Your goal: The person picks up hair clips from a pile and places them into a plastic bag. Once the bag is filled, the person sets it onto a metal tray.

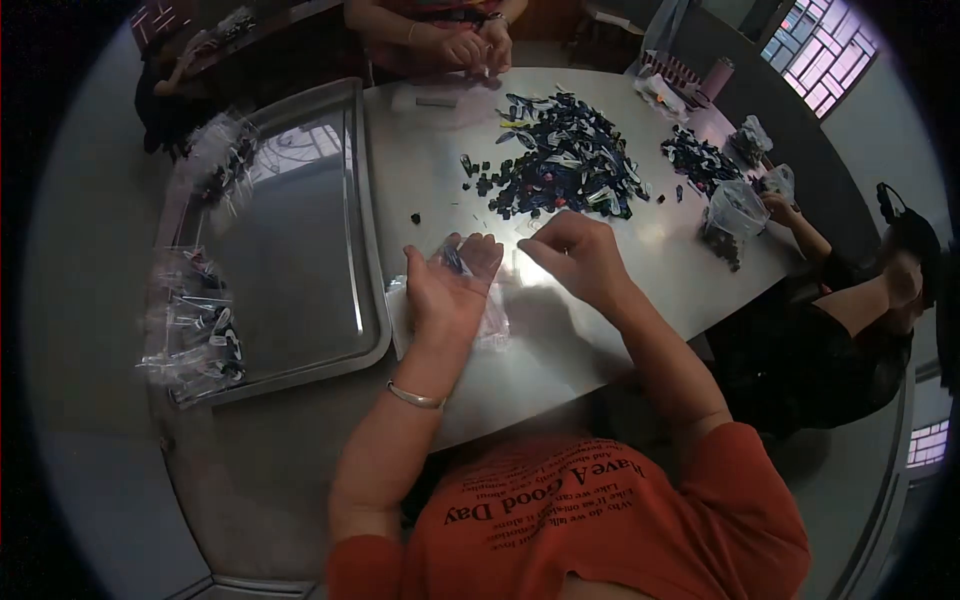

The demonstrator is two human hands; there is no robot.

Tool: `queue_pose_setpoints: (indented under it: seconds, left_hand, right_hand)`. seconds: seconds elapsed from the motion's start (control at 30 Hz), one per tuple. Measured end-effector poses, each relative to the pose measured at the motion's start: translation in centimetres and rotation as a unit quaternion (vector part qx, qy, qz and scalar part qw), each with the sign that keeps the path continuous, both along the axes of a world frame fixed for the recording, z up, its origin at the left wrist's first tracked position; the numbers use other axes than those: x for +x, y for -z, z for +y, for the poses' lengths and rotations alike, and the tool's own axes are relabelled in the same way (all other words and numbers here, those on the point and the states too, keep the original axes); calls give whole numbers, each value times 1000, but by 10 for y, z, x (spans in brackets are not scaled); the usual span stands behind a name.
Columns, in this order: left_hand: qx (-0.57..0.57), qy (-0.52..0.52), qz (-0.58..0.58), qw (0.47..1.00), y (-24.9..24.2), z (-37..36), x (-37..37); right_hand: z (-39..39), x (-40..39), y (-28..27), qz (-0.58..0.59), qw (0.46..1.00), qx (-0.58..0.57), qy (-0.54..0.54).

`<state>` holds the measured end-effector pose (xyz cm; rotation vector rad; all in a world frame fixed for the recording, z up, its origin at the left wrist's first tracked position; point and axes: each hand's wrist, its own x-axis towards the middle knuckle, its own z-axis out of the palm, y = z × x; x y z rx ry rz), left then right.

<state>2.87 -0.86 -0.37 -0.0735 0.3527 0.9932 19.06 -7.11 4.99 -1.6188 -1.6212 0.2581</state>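
My left hand (pixel 450 290) is palm up over the near part of the metal table, its fingers partly curled around a few small dark pieces (pixel 455 260) that seem to lie in clear plastic. Under and beside it is a stack of clear plastic bags (pixel 493 325). My right hand (pixel 575 255) hovers to the right, thumb and index finger pressed together; what they hold, if anything, is too small to name. Just beyond it spreads a large pile of dark and white small pieces (pixel 570 155), with some red ones among them.
A large metal tray (pixel 372 250) stands at the left, with filled clear bags (pixel 205 330) along its left edge. A person's hands (pixel 475 48) work across the table. Another person's hand (pixel 782 208) is near a plastic bag (pixel 738 210) at the right. A pink bottle (pixel 717 78) stands farther back.
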Motion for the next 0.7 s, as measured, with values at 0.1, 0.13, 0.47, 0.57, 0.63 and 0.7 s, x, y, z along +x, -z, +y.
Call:
queue_pose_setpoints:
  seconds: [0.1,0.13,0.47,0.57,0.63,0.7]
  left_hand:
    - [-8,2,-2,1000,-1,-2,1]
    - [7,9,-14,1000,2,-2,1]
    - [19,26,6,999,1,-3,0]
    - [22,25,4,999,2,-2,0]
    - [20,23,3,1000,2,-2,0]
    - [17,20,1,1000,2,-2,0]
  right_hand:
    - [4,57,33,-75,991,-90,71]
    - [4,68,36,-142,978,-118,97]
    - [49,68,44,-212,974,-38,73]
    - [64,65,43,-254,964,-51,67]
    - [69,65,40,-283,955,-63,59]
    - [71,66,38,-303,950,-67,41]
